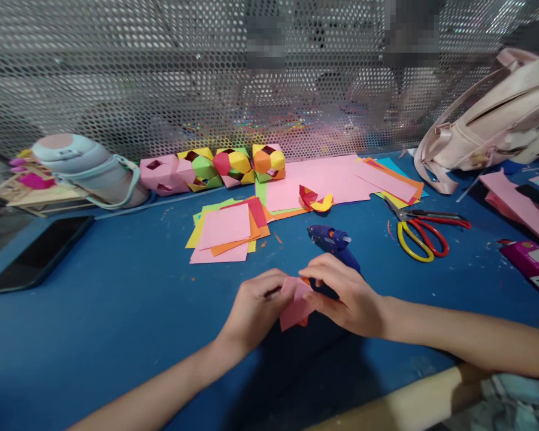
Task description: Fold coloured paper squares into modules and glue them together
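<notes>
Between my two hands is a folded pink paper with bits of orange showing at its edges. My left hand pinches its left side, thumb on top. The fingers of my right hand grip the upper right edge. A blue glue gun lies just beyond my right hand, its lower end partly covered by it. A small red and yellow folded paper piece rests behind the glue gun. To the left is a loose stack of coloured paper squares, pink uppermost.
Along the back stand several folded paper blocks beside pink sheets. Yellow and red-handled scissors lie to the right, near a purple device and a pale backpack. A phone and a bottle are at left.
</notes>
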`<state>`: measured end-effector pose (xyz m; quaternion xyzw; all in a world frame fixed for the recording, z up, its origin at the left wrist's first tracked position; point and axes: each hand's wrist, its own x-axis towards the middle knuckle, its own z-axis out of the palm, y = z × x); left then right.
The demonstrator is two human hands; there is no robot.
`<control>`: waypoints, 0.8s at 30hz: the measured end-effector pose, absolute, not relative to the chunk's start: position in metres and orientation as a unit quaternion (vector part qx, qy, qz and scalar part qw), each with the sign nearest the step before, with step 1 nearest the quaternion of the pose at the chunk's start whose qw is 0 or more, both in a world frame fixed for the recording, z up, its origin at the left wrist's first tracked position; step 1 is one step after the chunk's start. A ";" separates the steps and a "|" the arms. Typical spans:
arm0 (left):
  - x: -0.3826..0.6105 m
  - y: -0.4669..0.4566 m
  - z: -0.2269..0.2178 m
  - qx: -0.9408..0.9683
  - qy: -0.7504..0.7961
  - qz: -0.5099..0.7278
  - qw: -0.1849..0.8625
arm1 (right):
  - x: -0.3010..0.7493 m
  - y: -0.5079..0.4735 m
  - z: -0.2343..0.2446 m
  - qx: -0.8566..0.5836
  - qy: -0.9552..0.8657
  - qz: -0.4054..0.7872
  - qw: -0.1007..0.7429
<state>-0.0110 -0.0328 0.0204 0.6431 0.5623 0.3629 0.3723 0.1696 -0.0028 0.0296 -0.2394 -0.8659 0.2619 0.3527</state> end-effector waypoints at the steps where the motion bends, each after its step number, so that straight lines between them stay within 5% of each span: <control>1: -0.013 -0.031 0.022 0.621 0.584 0.368 0.372 | 0.175 -0.003 0.034 -0.235 -0.870 0.242 0.359; 7: -0.023 -0.020 0.022 0.545 0.633 0.395 0.382 | 0.209 0.008 0.054 -0.193 -0.873 0.137 0.427; 18: -0.010 -0.034 0.022 0.610 0.570 0.430 0.344 | 0.180 -0.016 0.030 -0.385 -0.794 0.392 0.261; 24: -0.004 -0.045 0.020 0.629 0.487 0.456 0.399 | 0.173 -0.012 0.023 -0.387 -0.792 0.371 0.292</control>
